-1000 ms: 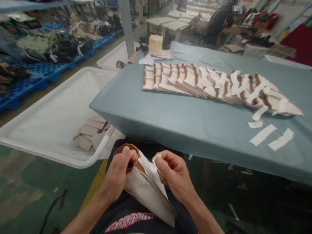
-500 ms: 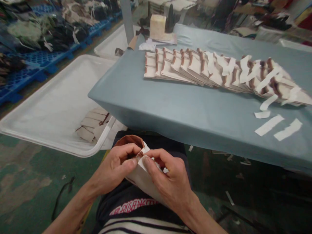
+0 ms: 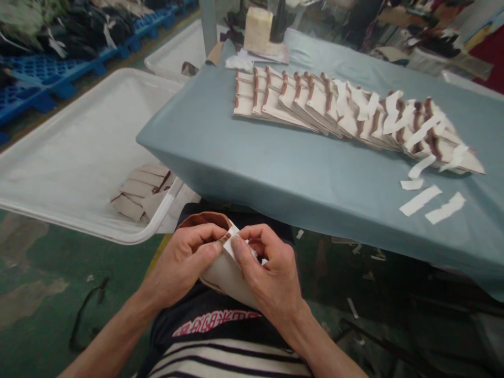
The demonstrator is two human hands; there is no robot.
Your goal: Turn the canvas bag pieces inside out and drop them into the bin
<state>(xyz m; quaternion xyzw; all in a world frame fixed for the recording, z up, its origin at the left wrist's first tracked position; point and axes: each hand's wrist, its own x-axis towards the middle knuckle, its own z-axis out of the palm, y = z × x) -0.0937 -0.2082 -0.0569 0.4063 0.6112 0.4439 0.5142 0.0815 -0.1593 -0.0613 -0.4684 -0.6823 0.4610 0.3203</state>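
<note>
A cream fabric piece [image 3: 226, 273] with a brown edge is held over my lap, curled into a loop. My left hand [image 3: 183, 262] pinches its edge between thumb and fingers. Close beside it, my right hand [image 3: 271, 268] pinches the same edge, with a white strip [image 3: 231, 239] between the two hands. On the blue-grey table, similar cream pieces with brown edges [image 3: 291, 100] lie overlapped in a long row. White paper strips [image 3: 420, 200] rest on the row's right part and in front of it.
A white bin [image 3: 79, 142] at the left holds folded cream pieces [image 3: 139, 191]. The table's near edge [image 3: 275, 194] runs just beyond my lap. Blue pallets [image 3: 39, 68] with fabric bundles stand back left. Paper scraps litter the green floor.
The view has shifted slightly, so the table and bin appear a little further left and higher. Both hands keep their pinch on the fabric, and more of the white strip shows between them.
</note>
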